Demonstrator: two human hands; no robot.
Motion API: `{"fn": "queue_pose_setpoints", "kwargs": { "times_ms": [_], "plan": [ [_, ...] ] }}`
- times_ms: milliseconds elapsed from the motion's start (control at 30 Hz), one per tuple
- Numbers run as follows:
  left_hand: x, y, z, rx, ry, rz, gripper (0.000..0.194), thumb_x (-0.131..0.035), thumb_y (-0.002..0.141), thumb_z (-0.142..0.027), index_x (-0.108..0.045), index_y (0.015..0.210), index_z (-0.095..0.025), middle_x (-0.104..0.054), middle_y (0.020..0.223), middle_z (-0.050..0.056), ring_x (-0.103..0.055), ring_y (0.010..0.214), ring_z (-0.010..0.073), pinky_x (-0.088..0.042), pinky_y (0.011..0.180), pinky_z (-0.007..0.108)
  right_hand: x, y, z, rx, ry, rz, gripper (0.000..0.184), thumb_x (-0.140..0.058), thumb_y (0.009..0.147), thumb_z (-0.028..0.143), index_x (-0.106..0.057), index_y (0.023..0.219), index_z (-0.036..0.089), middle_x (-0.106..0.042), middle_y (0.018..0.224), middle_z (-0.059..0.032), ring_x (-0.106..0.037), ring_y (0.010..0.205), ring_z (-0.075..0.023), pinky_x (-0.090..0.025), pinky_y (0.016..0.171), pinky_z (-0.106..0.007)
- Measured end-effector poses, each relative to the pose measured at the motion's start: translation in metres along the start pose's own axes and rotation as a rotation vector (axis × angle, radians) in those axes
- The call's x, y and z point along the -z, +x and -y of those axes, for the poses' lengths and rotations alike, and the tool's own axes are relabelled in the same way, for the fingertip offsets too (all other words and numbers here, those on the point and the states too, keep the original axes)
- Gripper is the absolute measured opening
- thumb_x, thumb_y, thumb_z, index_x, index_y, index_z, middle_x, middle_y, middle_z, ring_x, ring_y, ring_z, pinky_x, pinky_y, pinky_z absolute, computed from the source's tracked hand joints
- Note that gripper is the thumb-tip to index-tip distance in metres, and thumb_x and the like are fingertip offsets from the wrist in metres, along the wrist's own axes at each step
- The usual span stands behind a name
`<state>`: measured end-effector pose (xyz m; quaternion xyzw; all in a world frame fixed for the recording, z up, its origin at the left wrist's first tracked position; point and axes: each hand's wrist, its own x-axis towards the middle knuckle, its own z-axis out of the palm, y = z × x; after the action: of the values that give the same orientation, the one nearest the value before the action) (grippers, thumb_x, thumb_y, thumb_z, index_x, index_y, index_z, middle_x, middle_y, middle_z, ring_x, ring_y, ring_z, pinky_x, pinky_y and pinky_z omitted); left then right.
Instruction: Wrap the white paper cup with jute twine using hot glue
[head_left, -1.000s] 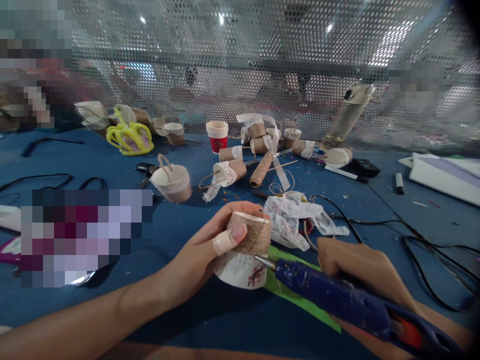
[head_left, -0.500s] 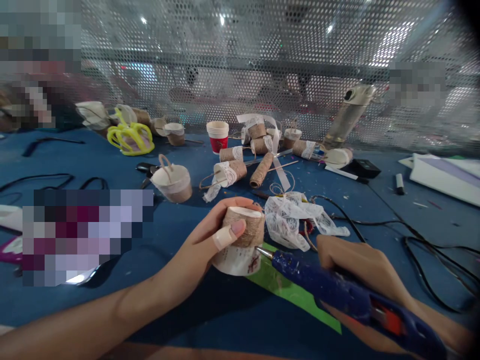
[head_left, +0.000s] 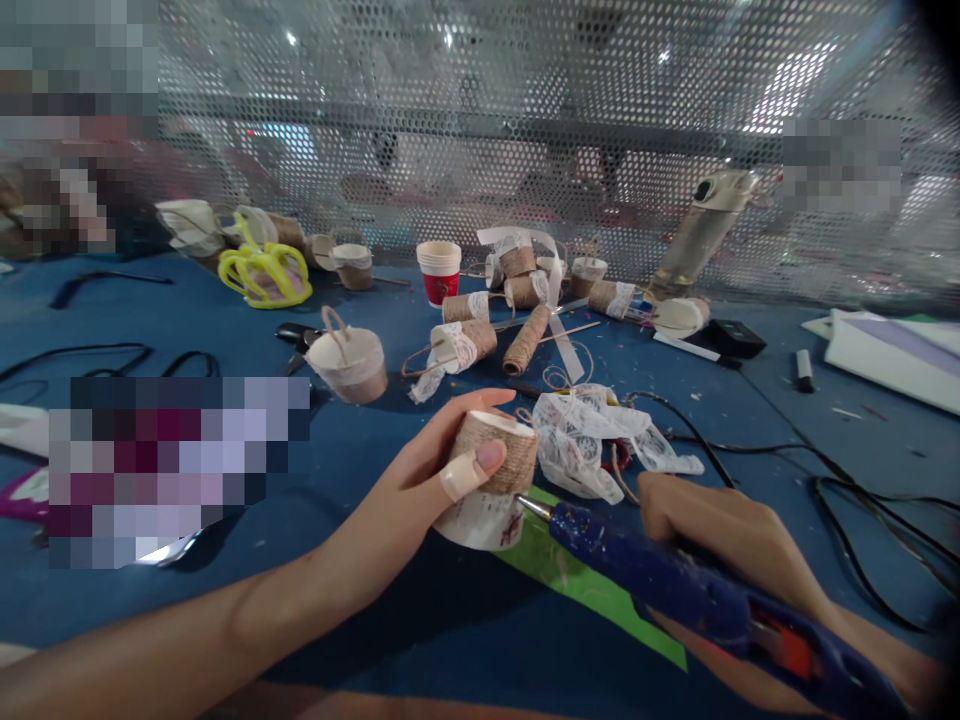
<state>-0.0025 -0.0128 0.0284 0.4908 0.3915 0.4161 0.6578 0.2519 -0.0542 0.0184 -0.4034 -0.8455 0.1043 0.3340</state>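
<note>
My left hand (head_left: 431, 475) is wrapped round a paper cup (head_left: 480, 522) and has a plaster on its thumb. Brown twine (head_left: 517, 462) is wound round half of the cup; the other half is bare white with small print. In my right hand (head_left: 720, 525) is a dark blue hot glue gun (head_left: 660, 575), its metal nozzle at the cup just below the twine's edge. Part of the right hand's fingers is hidden behind the gun. Under the cup and gun lies a strip of green paper (head_left: 585, 585). White lace (head_left: 581, 445) is bunched just beyond, to the right.
Several twine-covered cups, one a handled basket (head_left: 349, 362), stand or lie further back, with a twine spool (head_left: 527, 340) and red cups (head_left: 439, 272). Black cables (head_left: 847, 510) cross the right side. A bottle (head_left: 701, 235) leans by the perforated metal screen (head_left: 480, 120).
The left hand has turned the cup slightly, its thumb and the cup's top moving right. The nozzle stays at the lower edge of the twine. The view has shifted a little.
</note>
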Motion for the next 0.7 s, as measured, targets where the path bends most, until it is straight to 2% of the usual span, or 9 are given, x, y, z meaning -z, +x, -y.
{"fn": "queue_pose_setpoints", "kwargs": {
  "times_ms": [167, 333, 533, 700],
  "plan": [
    [-0.003, 0.0008, -0.0018, 0.056, -0.086, -0.05, 0.039, -0.069, 0.088, -0.044, -0.067, 0.125, -0.032, -0.073, 0.121, 0.003, -0.064, 0.112, 0.0262, -0.052, 0.084, 0.029, -0.0036, 0.0004, -0.0004, -0.027, 0.076, -0.04, 0.026, -0.048, 0.079, 0.009, -0.028, 0.075, 0.025, -0.028, 0.065, 0.0058, -0.026, 0.056, -0.0125, -0.017, 0.054, -0.028],
    [-0.0081, 0.0021, -0.006, 0.095, -0.214, -0.075, 0.034, -0.07, 0.087, -0.041, -0.07, 0.118, -0.029, -0.076, 0.113, 0.002, -0.069, 0.099, 0.0225, -0.054, 0.075, 0.026, -0.0028, 0.0022, -0.0004, -0.062, 0.029, -0.042, 0.027, -0.047, 0.086, 0.011, -0.027, 0.073, 0.025, -0.025, 0.068, 0.0054, -0.024, 0.057, -0.0122, -0.016, 0.054, -0.029],
    [-0.0077, 0.002, -0.0072, 0.107, -0.294, -0.093, 0.03, -0.069, 0.087, -0.04, -0.072, 0.112, -0.024, -0.078, 0.108, 0.004, -0.07, 0.096, 0.0224, -0.054, 0.075, 0.026, -0.0009, 0.0035, -0.0011, -0.054, 0.055, -0.032, 0.029, -0.049, 0.082, 0.007, -0.028, 0.073, 0.024, -0.03, 0.065, 0.0061, -0.026, 0.056, -0.012, -0.02, 0.055, -0.027],
    [-0.0075, 0.0023, -0.0084, 0.144, -0.326, -0.109, 0.035, -0.067, 0.088, -0.04, -0.07, 0.118, -0.021, -0.078, 0.11, 0.007, -0.07, 0.101, 0.0255, -0.054, 0.078, 0.03, -0.0006, 0.0022, -0.0021, -0.039, 0.074, -0.039, 0.027, -0.047, 0.08, 0.006, -0.028, 0.074, 0.024, -0.029, 0.066, 0.0062, -0.025, 0.056, -0.0119, -0.017, 0.055, -0.028]
  ]
}}
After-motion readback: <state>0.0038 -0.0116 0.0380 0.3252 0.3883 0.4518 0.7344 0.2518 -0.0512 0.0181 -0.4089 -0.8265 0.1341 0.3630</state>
